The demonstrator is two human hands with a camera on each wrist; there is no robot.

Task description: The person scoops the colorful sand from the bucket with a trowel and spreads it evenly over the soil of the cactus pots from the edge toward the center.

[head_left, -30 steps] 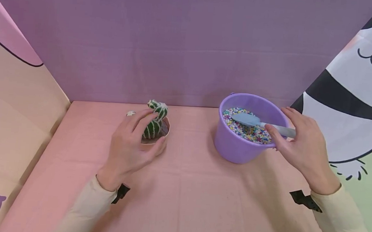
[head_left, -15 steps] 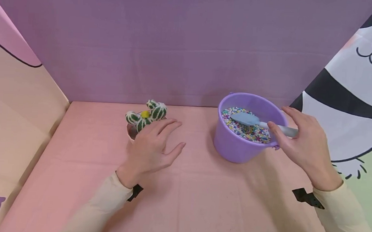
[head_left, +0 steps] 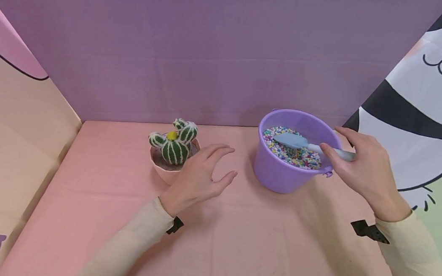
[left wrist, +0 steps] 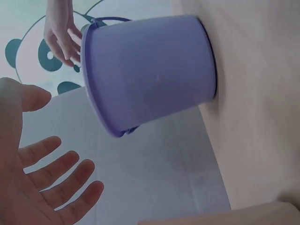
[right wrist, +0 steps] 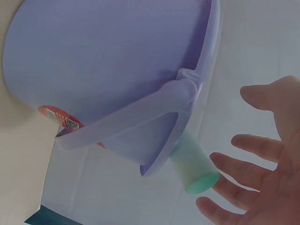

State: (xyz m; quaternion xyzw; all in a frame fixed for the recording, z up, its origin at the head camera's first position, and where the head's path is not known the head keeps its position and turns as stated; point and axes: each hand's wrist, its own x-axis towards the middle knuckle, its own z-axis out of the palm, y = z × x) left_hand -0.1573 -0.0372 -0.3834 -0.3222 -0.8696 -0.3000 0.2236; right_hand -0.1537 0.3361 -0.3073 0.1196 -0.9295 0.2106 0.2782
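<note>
My left hand (head_left: pixel 199 174) is open over the pink surface, thumb apart from the fingers, and overlaps the right side of a peach pot (head_left: pixel 160 171) in the head view. A small striped cactus (head_left: pixel 175 152) with a yellow flower stands in that pot. To the right is a purple bucket (head_left: pixel 279 177) of many-coloured beads (head_left: pixel 277 150). A toy shovel (head_left: pixel 291 140) with a pale blue blade lies on them, its light handle crossing the rim. My right hand (head_left: pixel 368 174) hovers beside the handle's end (right wrist: pixel 194 166); the right wrist view shows spread fingers, none wrapped around it.
A purple backdrop (head_left: pixel 210 57) rises behind the pot and bucket. Printed side panels flank the pink surface (head_left: pixel 237 240), the right one bearing a panda (head_left: pixel 407 128). The bucket's carrying handle (right wrist: pixel 126 115) hangs down its outer side.
My left hand has moved right, away from over the cactus, which now shows more fully with its pot. The right hand has barely shifted beside the shovel handle.
</note>
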